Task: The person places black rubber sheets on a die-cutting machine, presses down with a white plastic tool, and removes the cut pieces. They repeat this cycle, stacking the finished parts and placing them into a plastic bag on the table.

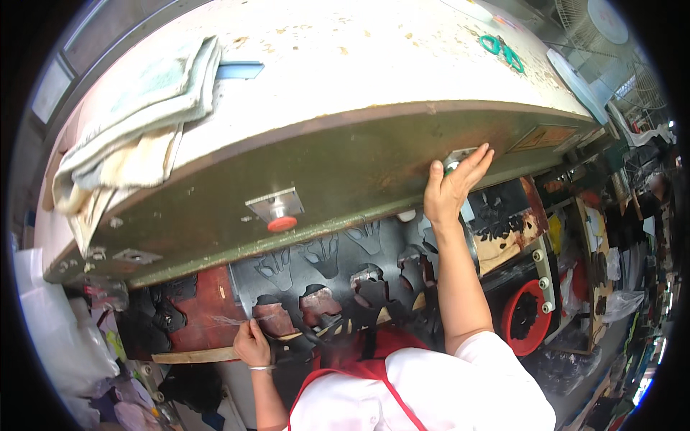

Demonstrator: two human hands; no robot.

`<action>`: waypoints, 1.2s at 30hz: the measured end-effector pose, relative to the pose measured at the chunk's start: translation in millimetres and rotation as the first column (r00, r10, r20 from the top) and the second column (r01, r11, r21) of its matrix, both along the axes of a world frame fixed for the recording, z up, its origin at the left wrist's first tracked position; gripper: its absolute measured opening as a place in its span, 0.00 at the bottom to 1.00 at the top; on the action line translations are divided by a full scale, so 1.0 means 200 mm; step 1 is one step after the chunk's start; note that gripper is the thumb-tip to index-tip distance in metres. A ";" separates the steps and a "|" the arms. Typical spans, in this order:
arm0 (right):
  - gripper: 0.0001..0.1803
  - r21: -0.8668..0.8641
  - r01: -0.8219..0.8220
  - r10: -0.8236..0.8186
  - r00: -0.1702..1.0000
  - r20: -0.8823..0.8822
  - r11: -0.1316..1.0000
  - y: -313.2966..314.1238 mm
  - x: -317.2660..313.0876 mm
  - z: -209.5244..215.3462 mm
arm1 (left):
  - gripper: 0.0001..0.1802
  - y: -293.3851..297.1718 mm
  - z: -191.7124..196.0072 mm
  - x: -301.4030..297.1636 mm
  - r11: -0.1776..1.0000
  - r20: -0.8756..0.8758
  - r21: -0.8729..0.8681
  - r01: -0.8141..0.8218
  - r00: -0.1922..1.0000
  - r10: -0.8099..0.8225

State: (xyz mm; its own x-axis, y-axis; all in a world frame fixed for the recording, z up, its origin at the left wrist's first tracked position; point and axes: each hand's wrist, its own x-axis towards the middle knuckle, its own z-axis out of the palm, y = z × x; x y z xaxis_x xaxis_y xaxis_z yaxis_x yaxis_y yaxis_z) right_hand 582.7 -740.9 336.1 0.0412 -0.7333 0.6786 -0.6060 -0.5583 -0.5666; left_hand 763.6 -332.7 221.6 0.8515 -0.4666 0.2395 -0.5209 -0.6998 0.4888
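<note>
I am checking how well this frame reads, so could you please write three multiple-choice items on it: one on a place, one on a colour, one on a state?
1. Where does the right hand rest?
A. On the green front panel of the machine head
B. On the folded towels
C. On the red bucket

2. What colour is the round push button under the metal plate on that front panel?
A. Blue
B. Red
C. Yellow

3. What state is the black sheet under the machine head in?
A. Uncut
B. Rolled up
C. Cut through with hand-shaped holes

Answers:
1. A, the open palm lies flat on the green panel at a small metal fitting.
2. B, the button shows red-orange against the green.
3. C, glove-like outlines are cut out, while the left hand touches the sheet's near edge.
</note>
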 end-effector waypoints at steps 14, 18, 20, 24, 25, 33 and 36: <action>0.18 0.695 0.195 -0.254 0.967 -0.018 0.692 0.23 -0.75 -0.50 | 0.17 0.10 -0.16 0.23 0.971 0.156 0.235 0.035 0.985 -0.073; 0.17 0.674 0.132 -0.266 0.959 0.099 0.727 0.25 -0.73 -0.63 | 0.18 0.13 -0.15 0.20 0.989 0.214 0.131 0.072 0.972 -0.099; 0.15 0.654 0.039 -0.212 0.959 0.187 0.755 0.29 -0.71 -0.63 | 0.18 0.08 -0.13 0.15 0.990 0.169 0.114 0.078 0.981 -0.097; 0.13 0.495 0.035 -0.144 0.973 0.183 0.868 0.48 -0.89 -0.56 | 0.18 -0.02 -0.07 0.04 0.958 0.166 0.047 0.282 0.944 -0.286; 0.13 0.563 0.010 -0.116 0.981 0.154 0.827 0.54 -0.96 -0.55 | 0.19 0.00 -0.06 0.02 0.955 0.158 -0.001 0.295 0.943 -0.292; 0.40 0.537 -0.105 0.188 0.977 -0.102 0.837 0.63 -0.97 -0.41 | 0.27 0.29 0.10 -0.10 0.950 -0.033 -0.288 0.118 0.991 -0.133; 0.58 0.736 -0.181 0.493 0.839 -0.230 0.652 0.80 -0.81 -0.31 | 0.18 0.22 0.09 -0.11 0.923 0.378 -0.222 0.315 0.900 -0.217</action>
State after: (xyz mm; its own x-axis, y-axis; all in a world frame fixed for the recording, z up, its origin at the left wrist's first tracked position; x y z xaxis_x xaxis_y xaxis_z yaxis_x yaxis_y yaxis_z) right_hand 420.9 -580.9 273.1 0.5153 -0.8490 -0.1172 -0.6978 -0.3362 -0.6325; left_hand 741.9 -289.0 238.8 0.5471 -0.5386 0.6408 -0.8366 -0.3767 0.3978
